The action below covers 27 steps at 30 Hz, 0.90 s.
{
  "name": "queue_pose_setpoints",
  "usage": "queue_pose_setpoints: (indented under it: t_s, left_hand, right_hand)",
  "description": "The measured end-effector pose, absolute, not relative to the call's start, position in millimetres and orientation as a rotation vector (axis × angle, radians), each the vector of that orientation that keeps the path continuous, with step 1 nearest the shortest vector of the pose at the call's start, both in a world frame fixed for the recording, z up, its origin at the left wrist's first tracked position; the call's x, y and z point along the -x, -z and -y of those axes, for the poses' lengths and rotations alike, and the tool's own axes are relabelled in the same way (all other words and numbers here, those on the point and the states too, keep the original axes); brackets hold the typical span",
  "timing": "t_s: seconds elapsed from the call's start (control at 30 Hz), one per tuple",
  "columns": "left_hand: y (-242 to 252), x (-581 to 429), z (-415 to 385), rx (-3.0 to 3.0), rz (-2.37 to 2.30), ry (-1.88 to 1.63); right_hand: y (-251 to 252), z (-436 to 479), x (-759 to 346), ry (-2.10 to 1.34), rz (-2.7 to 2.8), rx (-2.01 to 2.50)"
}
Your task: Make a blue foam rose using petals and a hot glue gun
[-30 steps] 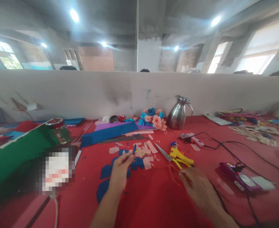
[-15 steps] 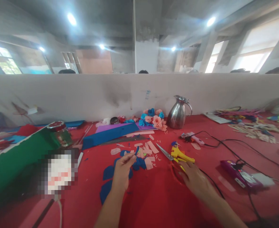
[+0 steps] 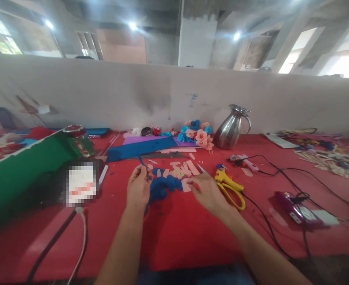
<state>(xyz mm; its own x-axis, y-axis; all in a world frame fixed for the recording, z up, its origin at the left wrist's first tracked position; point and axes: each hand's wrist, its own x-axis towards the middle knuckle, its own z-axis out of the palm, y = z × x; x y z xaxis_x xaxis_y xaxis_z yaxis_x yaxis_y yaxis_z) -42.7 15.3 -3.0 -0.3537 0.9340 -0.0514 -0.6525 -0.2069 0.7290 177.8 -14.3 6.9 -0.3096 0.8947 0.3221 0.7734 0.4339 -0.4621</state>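
Note:
My left hand (image 3: 138, 186) is closed, pinching a narrow strip of blue paper (image 3: 140, 160) that sticks up from the fingertips. My right hand (image 3: 208, 194) holds nothing that I can see. Its fingers reach down and left, beside a pink paper piece (image 3: 186, 186). Between the hands lie blue paper petals (image 3: 159, 189) in a loose heap, with pink paper scraps (image 3: 192, 168) just behind them. Scissors with yellow handles (image 3: 242, 202) rest to the right of my right hand, partly hidden by it, beside a yellow glue gun (image 3: 225, 180).
Behind the scraps are a blue paper sheet (image 3: 141, 149), paper flowers (image 3: 202, 136) and a steel jug (image 3: 230, 128). A purple power strip (image 3: 296, 209) with black cables lies right. At left stand a glass jar (image 3: 84, 144), a green panel (image 3: 29, 170) and a blurred-out device (image 3: 81, 184).
My right hand has left the scissors and moved left towards the pink paper. My left hand has shifted left with the blue strip. The camera view has tilted down.

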Motion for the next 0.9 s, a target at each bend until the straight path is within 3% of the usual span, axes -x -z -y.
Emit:
queue_pose_setpoints:
  t_s: [0.1, 0.33, 0.53, 0.7, 0.9]
  left_hand:
    - [4, 56, -18, -0.42, -0.806, -1.852]
    - [3, 74, -18, -0.373, -0.839, -1.98]
    - [-2, 80, -16, -0.43, -0.797, -1.973]
    - [-5, 69, -12, -0.567, -0.783, -1.803]
    - [-9, 61, -4, -0.646, -0.688, -1.478]
  right_hand:
    - [-7, -6, -150, -0.468, 2.288, 1.396]
    - [16, -17, -115, -0.178, 2.269, 1.442]
    - [28, -16, -127, -0.181, 2.187, 1.4]
    - [22, -1, -109, -0.251, 2.261, 1.159]
    - [25, 4, -91, -0.254, 2.339, 1.184]
